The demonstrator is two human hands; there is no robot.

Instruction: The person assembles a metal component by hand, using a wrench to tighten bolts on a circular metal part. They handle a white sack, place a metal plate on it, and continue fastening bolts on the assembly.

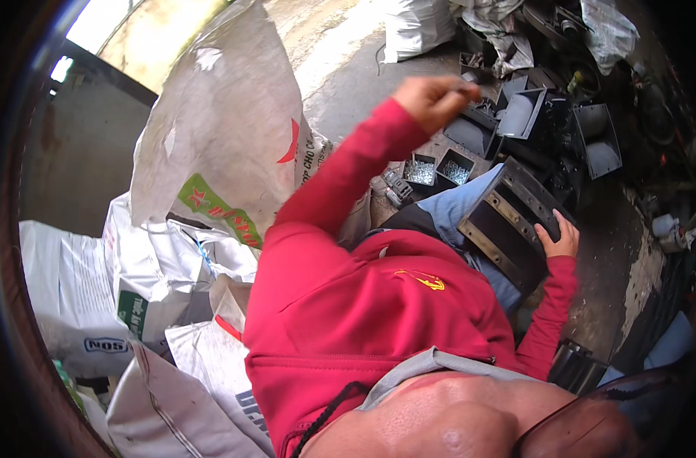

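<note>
1. The right hand (561, 240) has its fingers spread flat on the edge of a dark metal frame (508, 233) resting on the person's lap.
2. The left hand (432, 98) is raised above the frame, fingers closed round a small dark tool (470, 90); its tip is unclear.
3. Two small trays of screws (437, 171) sit just beyond the frame.
4. Matching metal housings (531, 114) lie farther past the frame; work on the frame looks midway.

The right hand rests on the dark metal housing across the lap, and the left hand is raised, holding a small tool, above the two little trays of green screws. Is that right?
Not quite. In the head view the right hand does rest on the dark metal housing, and the left hand is raised with a small tool, but the screws in the two little trays are silvery, not green.
</note>
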